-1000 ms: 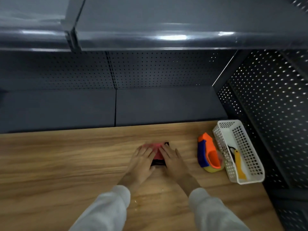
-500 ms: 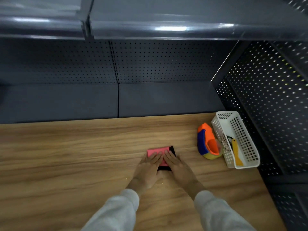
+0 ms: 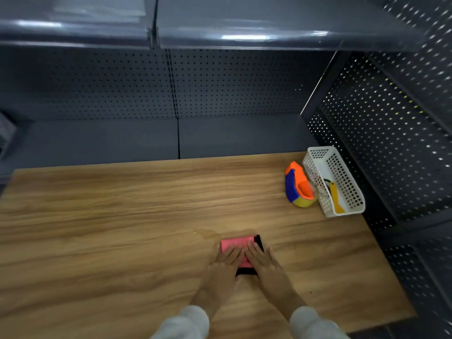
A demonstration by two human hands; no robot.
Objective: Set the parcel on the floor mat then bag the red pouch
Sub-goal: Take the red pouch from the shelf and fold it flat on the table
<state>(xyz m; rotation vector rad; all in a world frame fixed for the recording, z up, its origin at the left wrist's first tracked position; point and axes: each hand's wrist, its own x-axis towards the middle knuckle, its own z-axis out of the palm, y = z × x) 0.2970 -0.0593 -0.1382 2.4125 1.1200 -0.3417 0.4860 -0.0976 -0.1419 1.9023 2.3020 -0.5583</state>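
1. Toward the left, the wooden table (image 3: 97,228) carries nothing of the task. I see no parcel, floor mat or bag anywhere in view, so I cannot judge how the first step stands.
2. My left hand (image 3: 223,267) lies palm down on the near left part of the red pouch (image 3: 236,242). Its fingers (image 3: 232,252) are straight and close together, pressing flat and gripping nothing.
3. The pouch sits on the table near its front edge, right of centre and directly under both hands. Its far edge runs across my view, and I judge its long axis points away from me, though the hands hide too much to be sure. A black strip (image 3: 259,242) shows along its right side and near end, and I cannot tell whether it is backing or a separate thing.
4. My right hand (image 3: 265,265) mirrors the left, its fingers (image 3: 253,250) straight and flat on the pouch's right part, with the index fingers of the two hands nearly meeting.
5. Both hands are equally near, so either could lift it. I judge that means curling fingertips under the far edge or a side.
6. Well apart to the right stand an orange-and-blue tape dispenser (image 3: 297,189) and, just beside it, a white basket (image 3: 342,172) holding a yellow tool (image 3: 335,199).
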